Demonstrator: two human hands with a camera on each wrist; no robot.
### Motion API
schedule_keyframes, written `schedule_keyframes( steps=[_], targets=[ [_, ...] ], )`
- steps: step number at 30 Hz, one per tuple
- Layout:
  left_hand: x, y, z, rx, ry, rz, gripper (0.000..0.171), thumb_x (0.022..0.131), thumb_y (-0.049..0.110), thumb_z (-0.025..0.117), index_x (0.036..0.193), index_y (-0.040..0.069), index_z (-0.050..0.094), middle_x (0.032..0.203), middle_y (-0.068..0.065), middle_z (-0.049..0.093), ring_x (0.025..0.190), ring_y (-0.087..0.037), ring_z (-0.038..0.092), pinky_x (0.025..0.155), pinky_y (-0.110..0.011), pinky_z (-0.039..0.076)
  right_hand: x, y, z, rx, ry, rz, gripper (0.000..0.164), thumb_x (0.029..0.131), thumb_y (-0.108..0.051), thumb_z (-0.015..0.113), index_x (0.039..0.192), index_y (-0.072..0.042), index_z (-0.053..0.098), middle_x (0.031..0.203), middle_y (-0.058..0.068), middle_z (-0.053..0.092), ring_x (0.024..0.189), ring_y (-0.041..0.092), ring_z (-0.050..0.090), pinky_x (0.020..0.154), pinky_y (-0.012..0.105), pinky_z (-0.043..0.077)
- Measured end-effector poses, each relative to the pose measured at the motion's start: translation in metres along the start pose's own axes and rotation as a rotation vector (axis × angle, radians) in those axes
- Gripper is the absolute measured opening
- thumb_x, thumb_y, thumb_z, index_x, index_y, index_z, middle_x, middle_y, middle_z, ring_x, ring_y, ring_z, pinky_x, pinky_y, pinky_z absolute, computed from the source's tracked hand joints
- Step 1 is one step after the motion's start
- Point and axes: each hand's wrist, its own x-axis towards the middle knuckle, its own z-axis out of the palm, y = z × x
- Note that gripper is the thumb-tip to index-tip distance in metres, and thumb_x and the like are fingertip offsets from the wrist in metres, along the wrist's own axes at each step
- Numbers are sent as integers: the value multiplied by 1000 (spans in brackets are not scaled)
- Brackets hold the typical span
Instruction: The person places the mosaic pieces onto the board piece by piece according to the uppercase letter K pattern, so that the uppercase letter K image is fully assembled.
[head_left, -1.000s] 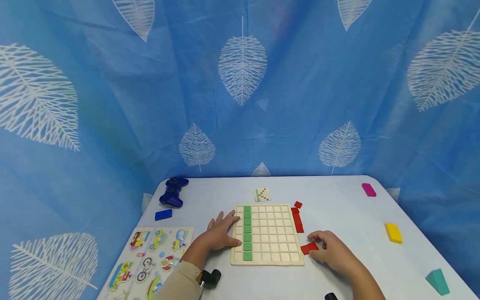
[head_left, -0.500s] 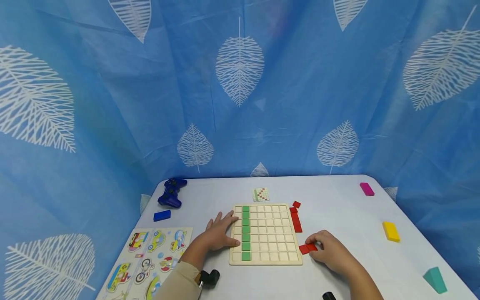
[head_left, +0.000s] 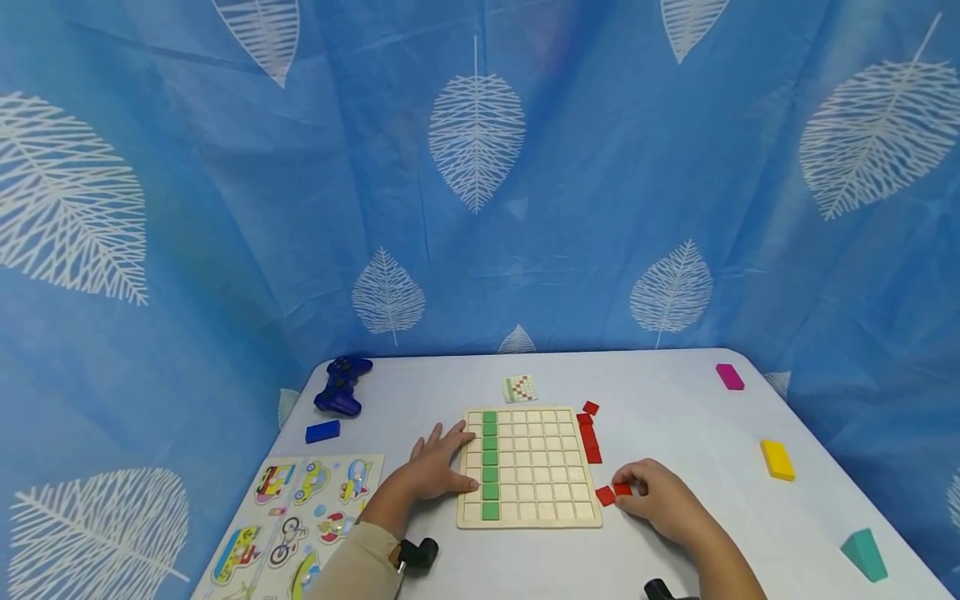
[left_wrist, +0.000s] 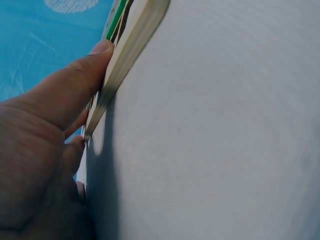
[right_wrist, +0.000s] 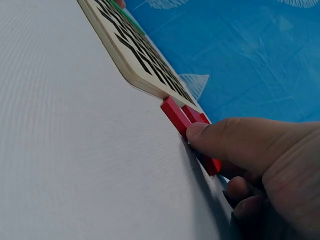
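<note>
A wooden grid board (head_left: 551,523) lies on the table with a column of green tiles (head_left: 490,457) near its left side. My left hand (head_left: 438,467) rests at the board's left edge, fingers spread, thumb and fingertips on the rim; the left wrist view shows the thumb (left_wrist: 95,60) on that edge. By the board's lower right corner, my right hand (head_left: 660,498) pinches a small red square tile (head_left: 622,489) between thumb and fingers. Just left of it lies another red tile (head_left: 604,496), seen beside the thumb (right_wrist: 210,136) in the right wrist view.
Several more red tiles (head_left: 589,442) line the board's right side. Behind the board is a small pattern card (head_left: 519,388). A blue game controller (head_left: 342,387), blue block (head_left: 322,431) and vehicle puzzle (head_left: 300,517) lie left. Magenta (head_left: 730,377), yellow (head_left: 777,460) and teal blocks (head_left: 865,555) lie right.
The red tile in my right hand has come slightly away from the one beside it, and the fingers have closed more on it. My left hand stays on the board's edge.
</note>
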Motion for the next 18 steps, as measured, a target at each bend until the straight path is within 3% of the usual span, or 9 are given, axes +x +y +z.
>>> schedule_keyframes(
  steps=[11,18],
  targets=[
    [1,0,2,13,-6,-9,90,82,47,88,158,26,46,175,-1,22,163,-40,3,128,-67,2,0,-9,4,76,88,0,34,88,-32,86,116,-20,74,113,0,66,97,18,58,80,32,53],
    [0,1,1,17,-8,-22,90,82,48,87,158,26,45,176,0,21,163,-39,2,128,-65,2,3,-38,12,160,147,-29,33,91,-23,82,122,-20,72,115,2,66,97,20,58,68,27,50]
  ],
)
